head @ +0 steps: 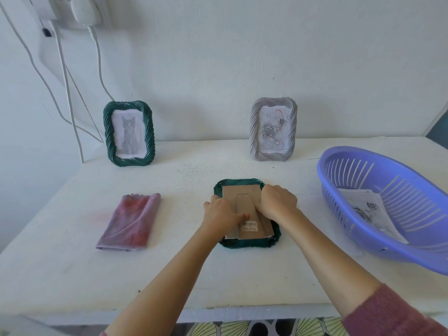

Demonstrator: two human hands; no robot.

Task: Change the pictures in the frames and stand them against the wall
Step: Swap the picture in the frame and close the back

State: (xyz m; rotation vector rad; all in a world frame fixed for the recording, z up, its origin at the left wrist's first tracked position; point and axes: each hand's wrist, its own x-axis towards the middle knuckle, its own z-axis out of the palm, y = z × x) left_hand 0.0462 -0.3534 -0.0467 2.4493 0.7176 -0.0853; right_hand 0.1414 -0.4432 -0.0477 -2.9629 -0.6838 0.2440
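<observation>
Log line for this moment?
face-down green frame: table centre | left hand: grips left edge, thumb on cardboard back | right hand: on back's right side, grip unclear | cat frame, rose frame: upright at wall

Table (169,275): white, is carrying everything else here, its front edge running across the bottom.
Cloth (129,220): pink-purple, folded, is lying flat on the left part of the table.
Basket (397,253): purple slotted plastic, is sitting at the table's right side.
Charger plug (84,8): white, is sitting in a socket at top left.
Cables (65,76): white, are hanging down behind the table.
Floor covering (242,328): patterned, is showing below the table edge.
</observation>
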